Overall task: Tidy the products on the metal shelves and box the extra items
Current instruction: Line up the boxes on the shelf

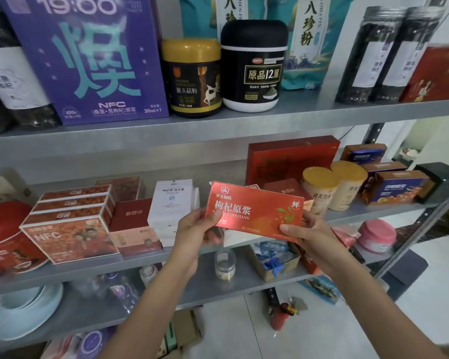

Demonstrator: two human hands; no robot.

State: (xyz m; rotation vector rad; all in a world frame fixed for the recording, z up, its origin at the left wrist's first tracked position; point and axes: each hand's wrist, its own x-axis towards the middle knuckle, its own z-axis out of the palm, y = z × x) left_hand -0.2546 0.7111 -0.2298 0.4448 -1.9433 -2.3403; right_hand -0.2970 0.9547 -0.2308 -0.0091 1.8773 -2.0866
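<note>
**Mia:** Where is the red box (254, 211)?

**Ben:** Up in the air, in front of the middle shelf (88, 270), near the middle of its front edge. It does not touch the shelf.

**Mia:** Who holds it?

**Ben:** Both hands. The left hand (195, 229) grips its left end. The right hand (309, 234) grips its right end.

**Mia:** What are the fingers (215, 216) doing?

**Ben:** They are curled round the box. Each thumb presses on the front and the other fingers are behind it.

**Mia:** Is the box straight?

**Ben:** No, it tips a bit, with the right end lower. Its front faces us.

**Mia:** What is behind it on that shelf?

**Ben:** White boxes (171, 203) stand in a pile just to its left. Two yellow tubs (319, 190) stand side by side to its right. A big red box (290, 156) stands at the back edge.

**Mia:** And higher up?

**Ben:** The top shelf (218, 125) has a purple box (88, 60) near its left end. A black jar (253, 68) stands near the middle.
</note>
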